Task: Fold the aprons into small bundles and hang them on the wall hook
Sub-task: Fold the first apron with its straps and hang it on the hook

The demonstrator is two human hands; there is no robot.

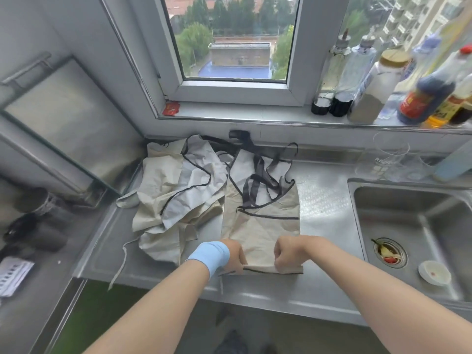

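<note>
Hands: left hand [233, 256] and right hand [288, 254] each pinch the near hem of the flat apron [260, 226], fingers curled on the cloth.
Flat apron: spread on the desk [324, 200], just left of the sink [362, 221]; dark straps [255, 185] lie on its far half.
Other aprons: crumpled pile [178, 195], farther left of the sink, touching the flat apron.

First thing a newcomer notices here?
The left hand and right hand pinch the near edge of a beige apron laid flat on the steel counter. A crumpled apron pile lies to its left; a sink with food scraps sits to the right.
</note>
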